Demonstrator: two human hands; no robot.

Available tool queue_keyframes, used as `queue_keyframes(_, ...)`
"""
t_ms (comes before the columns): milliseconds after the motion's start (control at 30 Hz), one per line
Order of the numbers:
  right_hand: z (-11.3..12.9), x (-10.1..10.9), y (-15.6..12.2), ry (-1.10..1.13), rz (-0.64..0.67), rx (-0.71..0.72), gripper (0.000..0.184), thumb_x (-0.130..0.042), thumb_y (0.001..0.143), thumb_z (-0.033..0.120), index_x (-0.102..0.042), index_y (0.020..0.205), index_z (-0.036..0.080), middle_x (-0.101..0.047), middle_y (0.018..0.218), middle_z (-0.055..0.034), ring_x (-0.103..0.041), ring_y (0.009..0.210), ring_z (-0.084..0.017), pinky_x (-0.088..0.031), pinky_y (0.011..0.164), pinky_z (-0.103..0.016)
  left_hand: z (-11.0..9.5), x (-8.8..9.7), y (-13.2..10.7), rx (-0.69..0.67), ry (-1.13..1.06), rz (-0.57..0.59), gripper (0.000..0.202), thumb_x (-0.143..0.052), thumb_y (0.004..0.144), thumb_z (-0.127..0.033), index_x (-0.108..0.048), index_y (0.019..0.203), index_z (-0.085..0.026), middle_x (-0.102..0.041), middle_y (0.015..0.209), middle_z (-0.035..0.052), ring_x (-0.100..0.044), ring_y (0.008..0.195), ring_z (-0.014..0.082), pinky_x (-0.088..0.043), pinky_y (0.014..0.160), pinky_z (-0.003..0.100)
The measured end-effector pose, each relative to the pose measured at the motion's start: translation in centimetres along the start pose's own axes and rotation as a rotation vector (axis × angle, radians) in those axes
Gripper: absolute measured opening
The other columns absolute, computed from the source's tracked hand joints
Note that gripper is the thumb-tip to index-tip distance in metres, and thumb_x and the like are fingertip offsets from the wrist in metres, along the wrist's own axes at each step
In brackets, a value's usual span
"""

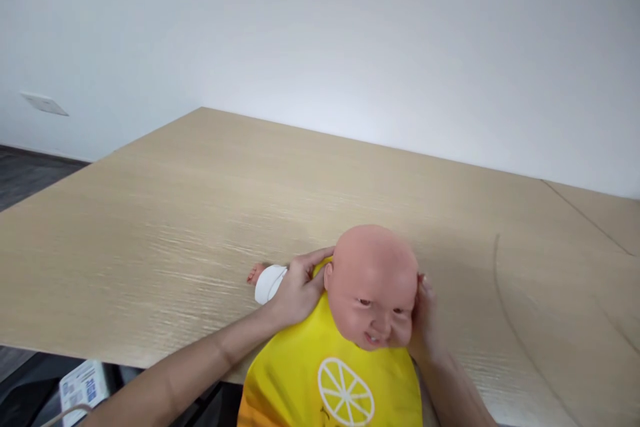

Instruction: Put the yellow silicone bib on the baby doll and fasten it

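Observation:
A bald baby doll (373,273) is held at the near edge of the table, its face turned toward me. Around its neck lies a yellow bib (293,360) with a white citrus slice print. My left hand (300,287) grips the bib's neck edge beside the doll's ear, its fingers reaching behind the neck. On the other side, my right hand (425,317) is curled against the doll's head, slightly blurred; what its fingers hold is hidden. The doll's small hand (257,273) and white sleeve (270,283) stick out past my left hand.
The wooden table (225,180) reaches back to a white wall (320,40). Dark curved lines mark its right side. Below the near left edge are a white labelled box (84,387) and a light-coloured cord (67,411). A wall plate (44,104) is at far left.

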State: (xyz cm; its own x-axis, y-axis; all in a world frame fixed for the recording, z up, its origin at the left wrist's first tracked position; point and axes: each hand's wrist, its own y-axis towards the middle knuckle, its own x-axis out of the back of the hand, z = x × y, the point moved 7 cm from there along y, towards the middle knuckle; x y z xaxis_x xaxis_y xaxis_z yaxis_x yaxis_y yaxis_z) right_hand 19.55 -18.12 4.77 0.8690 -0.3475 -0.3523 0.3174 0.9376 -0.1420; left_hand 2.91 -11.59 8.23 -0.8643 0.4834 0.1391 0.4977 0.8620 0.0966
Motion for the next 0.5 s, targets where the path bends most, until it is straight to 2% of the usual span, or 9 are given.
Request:
queue_keyframes(167, 0.4, -3.7, 2.2, 0.111, 0.173, -0.094, 0.046, -0.053, 0.074, 0.055, -0.06, 0.103, 0.019, -0.058, 0.108, -0.0049, -0.055, 0.102, -0.016, -0.045, 0.091, -0.026, 1.7, 1.1, 0.7, 0.029, -0.032, -0.047, 0.036, -0.045, 0.082, -0.024, -0.06, 0.112, -0.01, -0.063, 0.11, 0.0094, -0.058, 0.097, 0.0213, -0.045, 0.082, 0.029)
queue_keyframes(300, -0.3, -5.5, 3.8, 0.111, 0.239, -0.214, 0.051, -0.05, 0.076, 0.055, -0.061, 0.107, 0.017, -0.06, 0.104, -0.0058, -0.057, 0.097, -0.016, -0.047, 0.089, -0.027, 3.2, 2.0, 1.5, 0.041, -0.048, -0.084, 0.034, -0.046, 0.078, -0.021, -0.062, 0.106, -0.01, -0.065, 0.104, 0.0078, -0.059, 0.093, 0.0206, -0.045, 0.081, 0.028)
queue_keyframes(500, -2.3, -5.4, 6.8, 0.103, 0.152, -0.261, 0.038, -0.056, 0.071, 0.055, -0.065, 0.097, 0.029, -0.06, 0.105, 0.0038, -0.058, 0.096, -0.014, -0.049, 0.085, -0.023, 5.6, 3.1, 2.7, 0.083, -0.049, -0.128, 0.034, -0.046, 0.076, -0.023, -0.064, 0.102, -0.011, -0.066, 0.102, 0.0065, -0.058, 0.091, 0.0216, -0.045, 0.076, 0.027)
